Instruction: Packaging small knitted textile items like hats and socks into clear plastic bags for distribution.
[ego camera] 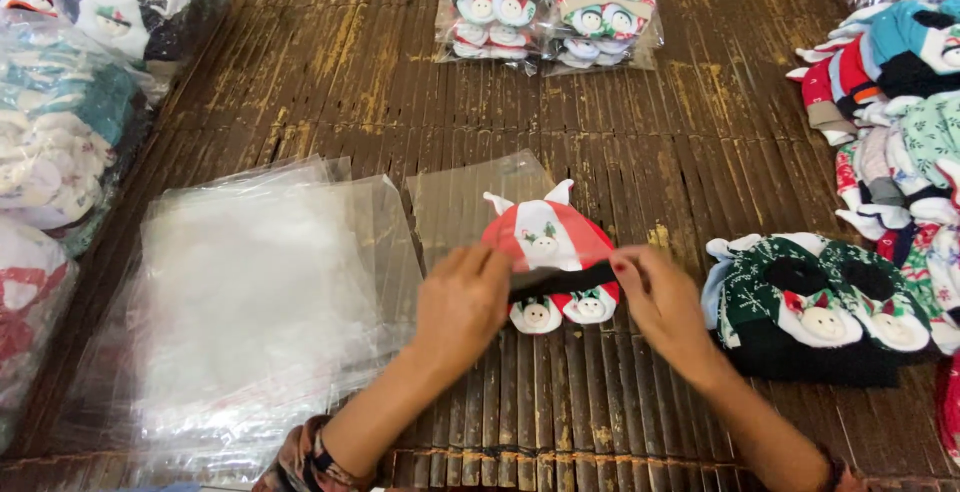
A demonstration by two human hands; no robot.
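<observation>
Red knit hat set (548, 237), clear crinkly bag (470, 197), both hands pinching

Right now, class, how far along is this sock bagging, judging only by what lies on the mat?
Done: two filled bags lie at the mat's far edge. In hand: the left hand and right hand hold a red sock bundle at the mouth of a clear bag. Left: a green bundle, loose socks and a stack of empty bags.

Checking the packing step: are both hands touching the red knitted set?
Touching. The head view shows the left hand and right hand pinching the red knitted set at its dark band.
</observation>
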